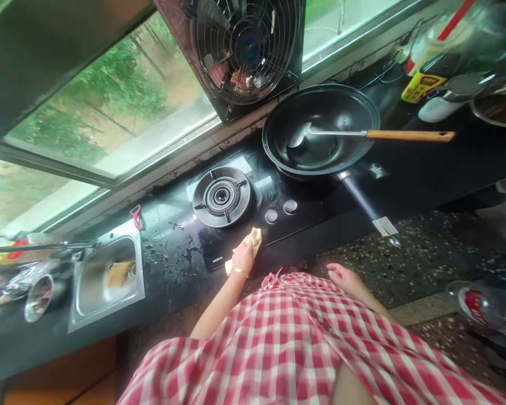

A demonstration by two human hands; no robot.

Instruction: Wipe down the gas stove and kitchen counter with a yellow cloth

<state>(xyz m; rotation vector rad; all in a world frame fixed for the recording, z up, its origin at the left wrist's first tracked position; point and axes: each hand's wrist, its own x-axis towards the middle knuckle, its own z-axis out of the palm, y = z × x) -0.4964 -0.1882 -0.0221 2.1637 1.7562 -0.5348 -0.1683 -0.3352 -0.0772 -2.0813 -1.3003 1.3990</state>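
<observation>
Though crumpled, a pale cream cloth point(256, 237) in the grasp of the left hand point(243, 256), right hand point(344, 278) loose

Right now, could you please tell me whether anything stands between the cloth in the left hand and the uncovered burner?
Nothing visible does: the left hand holds the pale cloth just in front of the uncovered burner, with only dark stovetop between.

Bare left hand point(243, 257): palm down, curled; bare forearm point(218, 306) extended behind it. Bare right hand point(344, 278): loosely bent, right of the left.
</observation>
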